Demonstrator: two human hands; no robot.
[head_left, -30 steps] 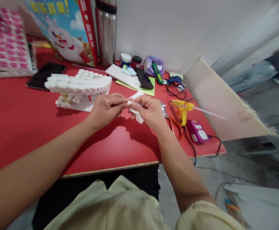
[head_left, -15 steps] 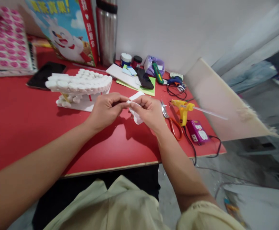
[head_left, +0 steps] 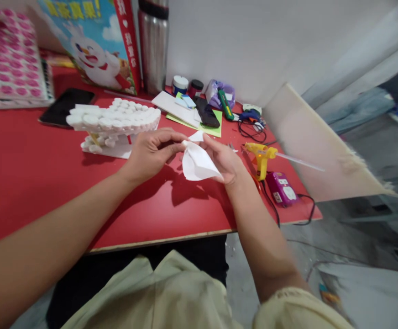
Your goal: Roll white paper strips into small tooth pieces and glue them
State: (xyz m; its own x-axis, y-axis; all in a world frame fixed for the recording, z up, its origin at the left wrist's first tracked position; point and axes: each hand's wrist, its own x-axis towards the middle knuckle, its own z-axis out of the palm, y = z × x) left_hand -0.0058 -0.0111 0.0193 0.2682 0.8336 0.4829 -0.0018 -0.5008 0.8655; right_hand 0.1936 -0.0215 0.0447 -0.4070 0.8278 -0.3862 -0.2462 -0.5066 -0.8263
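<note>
My left hand (head_left: 153,153) pinches the left corner of a thin white sheet (head_left: 199,163), which looks like paper, between thumb and fingertips. Above the table the sheet fans out, curved and loose. My right hand (head_left: 224,157) is on its right side, thumb along the upper edge; its other fingers are mostly behind the sheet. Left of my hands stands a small model (head_left: 113,119) of rolled white pieces on a white base, partly covered by my left hand.
On the red table (head_left: 41,183), a yellow glue gun (head_left: 261,157) stands at right beside a purple power socket (head_left: 281,188). Pliers lie partly hidden by my right arm. Behind are a green cutter (head_left: 225,105), white card (head_left: 175,109), phone (head_left: 67,107), steel flask (head_left: 153,50) and picture box (head_left: 92,50).
The white sheet has unfolded from a crumpled bunch into a wider fan. My right hand has shifted slightly right and loosened its fingers. My left hand keeps its pinch.
</note>
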